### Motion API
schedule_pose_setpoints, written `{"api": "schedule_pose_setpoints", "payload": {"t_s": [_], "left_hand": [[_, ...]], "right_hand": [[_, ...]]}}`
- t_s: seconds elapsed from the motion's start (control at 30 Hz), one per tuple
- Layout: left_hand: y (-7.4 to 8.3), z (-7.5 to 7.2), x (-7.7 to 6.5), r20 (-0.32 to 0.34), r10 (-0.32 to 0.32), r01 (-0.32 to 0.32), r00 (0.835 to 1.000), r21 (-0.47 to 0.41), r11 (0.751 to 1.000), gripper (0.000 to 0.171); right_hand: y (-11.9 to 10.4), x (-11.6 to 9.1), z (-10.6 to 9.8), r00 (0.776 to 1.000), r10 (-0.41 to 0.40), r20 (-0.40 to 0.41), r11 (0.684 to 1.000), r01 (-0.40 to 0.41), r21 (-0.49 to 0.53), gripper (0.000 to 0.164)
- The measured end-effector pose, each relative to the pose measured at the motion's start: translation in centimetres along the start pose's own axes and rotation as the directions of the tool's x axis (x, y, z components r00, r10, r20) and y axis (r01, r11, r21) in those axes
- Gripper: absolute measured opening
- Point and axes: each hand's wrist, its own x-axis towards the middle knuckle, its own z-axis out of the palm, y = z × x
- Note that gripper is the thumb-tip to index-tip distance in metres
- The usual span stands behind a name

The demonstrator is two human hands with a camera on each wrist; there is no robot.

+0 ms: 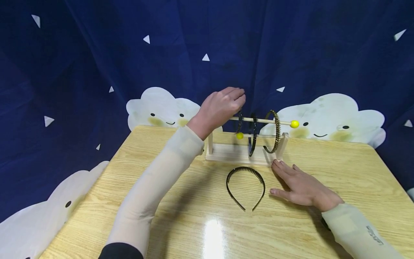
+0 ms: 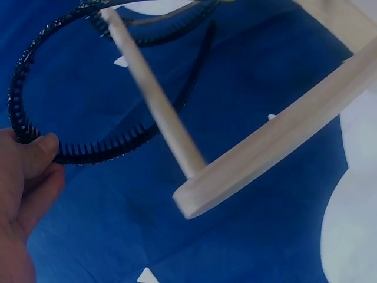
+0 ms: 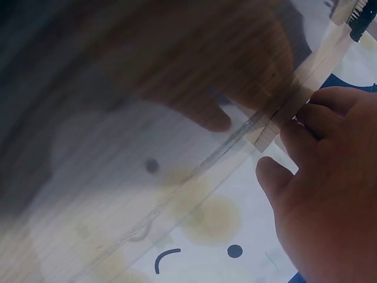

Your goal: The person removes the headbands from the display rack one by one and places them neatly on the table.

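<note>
My left hand (image 1: 221, 108) is raised over the left part of a wooden headband rack (image 1: 226, 154). Its thumb and fingers pinch a black toothed headband (image 2: 97, 156), which loops around the rack's upper rod (image 2: 154, 97) in the left wrist view. Another black headband (image 1: 254, 138) and a gold-brown one (image 1: 277, 131) hang farther right on that rod. My right hand (image 1: 302, 189) rests on the table, fingers extended, fingertips right at the rack's front right corner. Left of its thumb, a dark toothed headband (image 1: 244, 168) lies flat, ends toward me.
Yellow balls cap the upper rod (image 1: 294, 124) and a lower rod (image 1: 239, 136). The rack stands near the far edge of the wooden table (image 1: 181, 226). Behind it hangs a dark blue curtain (image 1: 181, 61) with white clouds and triangles.
</note>
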Motion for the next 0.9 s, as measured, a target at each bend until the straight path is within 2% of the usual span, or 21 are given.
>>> {"api": "schedule_pose_setpoints", "payload": {"t_s": [0.27, 0.6, 0.7, 0.9], "left_hand": [[-0.3, -1.2, 1.1, 0.019, -0.023, 0.023, 1.000, -0.006, 1.000, 0.027], [-0.7, -2.0, 2.0, -0.006, -0.031, 0.032, 0.999, 0.027, 0.999, 0.031], [-0.9, -2.3, 2.1, -0.021, -0.046, 0.047, 0.999, 0.031, 0.998, 0.031], [-1.4, -3.8, 2.2, -0.094, -0.089, 0.091, 0.992, 0.016, 0.996, 0.031]], "right_hand": [[0.2, 0.0, 0.1, 1.000, 0.001, 0.002, 1.000, -0.001, 0.003, 0.092], [0.4, -0.2, 0.1, 1.000, 0.013, 0.002, 1.000, -0.013, 0.024, 0.093], [0.4, -0.2, 0.1, 1.000, 0.013, 0.002, 1.000, -0.013, 0.021, 0.093], [0.4, -0.3, 0.0, 1.000, 0.011, 0.002, 1.000, -0.011, 0.023, 0.093]]}}
